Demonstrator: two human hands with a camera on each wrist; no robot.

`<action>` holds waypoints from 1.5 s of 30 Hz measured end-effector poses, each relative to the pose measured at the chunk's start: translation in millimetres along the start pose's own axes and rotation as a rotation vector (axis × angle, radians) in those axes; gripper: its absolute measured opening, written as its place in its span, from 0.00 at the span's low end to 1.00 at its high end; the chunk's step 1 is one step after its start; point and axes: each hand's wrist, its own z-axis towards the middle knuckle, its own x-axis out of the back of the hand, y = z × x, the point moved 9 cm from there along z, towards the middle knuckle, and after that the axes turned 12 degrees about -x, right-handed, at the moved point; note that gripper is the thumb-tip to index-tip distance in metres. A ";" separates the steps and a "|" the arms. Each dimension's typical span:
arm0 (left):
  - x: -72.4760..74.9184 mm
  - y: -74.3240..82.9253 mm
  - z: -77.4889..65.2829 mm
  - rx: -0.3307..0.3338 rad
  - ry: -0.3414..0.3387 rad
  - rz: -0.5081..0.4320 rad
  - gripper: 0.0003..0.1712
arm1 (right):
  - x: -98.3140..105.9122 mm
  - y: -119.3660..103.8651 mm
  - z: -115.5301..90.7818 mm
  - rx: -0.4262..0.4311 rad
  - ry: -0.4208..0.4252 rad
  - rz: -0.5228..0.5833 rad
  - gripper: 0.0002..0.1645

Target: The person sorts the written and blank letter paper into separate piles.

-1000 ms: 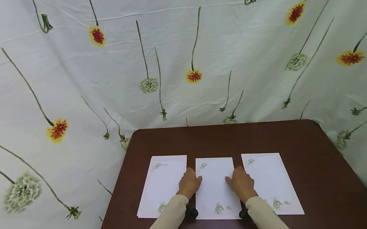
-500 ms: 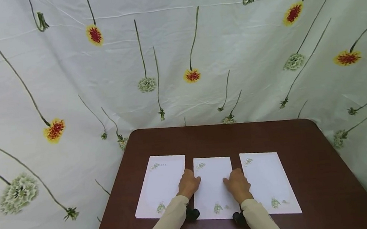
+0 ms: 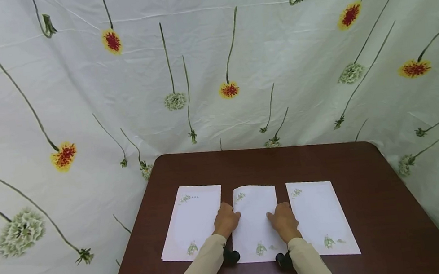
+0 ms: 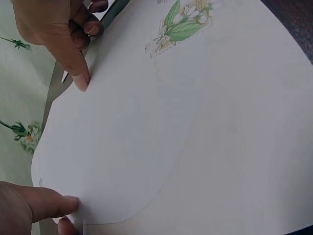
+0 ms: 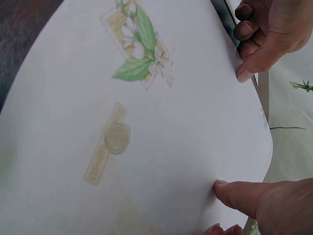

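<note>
A white sheet of paper [image 3: 255, 228] with small green floral prints lies in the middle of the table, its far edge bowed in the head view. My left hand [image 3: 226, 220] pinches its left side, thumb on top and fingertips at the edge. On the opposite side, my right hand [image 3: 284, 222] grips the paper the same way. The left wrist view shows a thumb [image 4: 54, 205] pressed on the paper [image 4: 132, 137], which curves between the hands. In the right wrist view a flower print and a seal-like print [image 5: 117, 137] show on the paper.
One white stack of printed paper [image 3: 196, 216] lies to the left, its edges slightly offset. Another printed white sheet [image 3: 320, 216] lies to the right. All rest on a dark brown table [image 3: 378, 209] with rounded far corners. A flower-patterned cloth [image 3: 202, 57] hangs behind.
The far edge of the middle paper has bowed, where it was flat before. My right hand has shifted slightly left; the left hand stays nearly in place. The whole view has drifted a little.
</note>
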 end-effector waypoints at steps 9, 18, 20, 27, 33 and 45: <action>3.5 2.2 -2.0 -0.019 0.044 -0.002 0.15 | -0.4 1.3 0.5 -0.036 -0.026 0.034 0.36; 3.2 4.5 -2.5 -0.021 0.050 -0.020 0.18 | 1.5 1.9 0.4 -0.045 -0.018 0.083 0.33; 3.7 4.2 -2.4 -0.019 0.060 -0.037 0.18 | 2.6 0.6 -1.0 -0.029 -0.008 0.088 0.33; 3.7 9.1 -4.2 -0.066 0.085 -0.121 0.15 | 4.5 -1.7 -4.2 -0.014 0.042 0.119 0.28; 1.9 10.3 -12.2 -0.045 0.116 -0.166 0.22 | 0.6 0.4 -4.9 -0.023 0.062 0.134 0.25; -4.4 12.2 -17.0 0.059 0.153 -0.411 0.30 | 1.0 -0.5 -7.7 -0.033 0.074 0.131 0.25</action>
